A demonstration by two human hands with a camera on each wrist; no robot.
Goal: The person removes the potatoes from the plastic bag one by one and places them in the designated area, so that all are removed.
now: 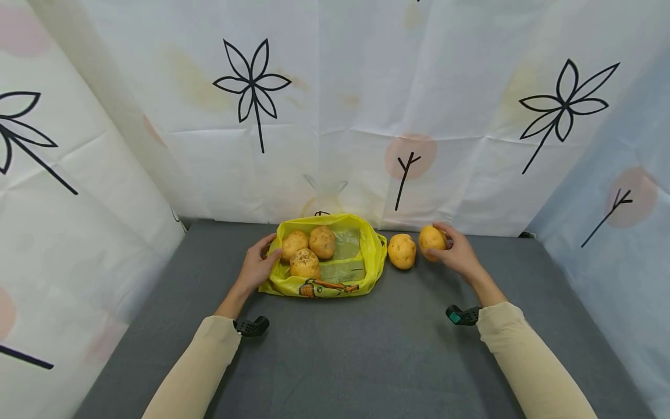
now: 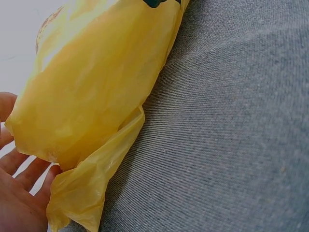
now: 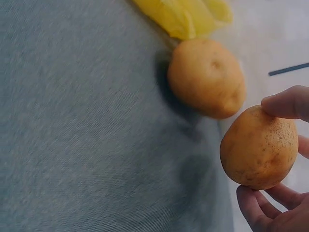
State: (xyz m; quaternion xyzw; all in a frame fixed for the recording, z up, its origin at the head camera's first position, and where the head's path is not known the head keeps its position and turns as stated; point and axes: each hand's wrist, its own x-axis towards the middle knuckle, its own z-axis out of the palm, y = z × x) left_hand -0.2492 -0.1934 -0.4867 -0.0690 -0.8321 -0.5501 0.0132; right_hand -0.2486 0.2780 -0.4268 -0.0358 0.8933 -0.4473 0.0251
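A yellow plastic bag [image 1: 374, 256] lies with its mouth open on the table, and three potatoes [image 1: 321, 242] sit in its left part. At the bag's left side my left hand [image 1: 257, 265] holds the rim; in the left wrist view its fingers [image 2: 34, 174] lie against the yellow plastic. To the right of the bag a loose potato [image 1: 402, 251] rests on the table. My right hand [image 1: 458, 251] grips another potato [image 3: 260, 147] between thumb and fingers, raised a little above the cloth beside the loose one.
Grey cloth covers the table [image 1: 335, 361]. A white curtain [image 1: 335, 128] with drawn flowers and trees hangs right behind the bag and the potatoes, with more curtain on both sides. Each wrist wears a black band [image 1: 251, 327].
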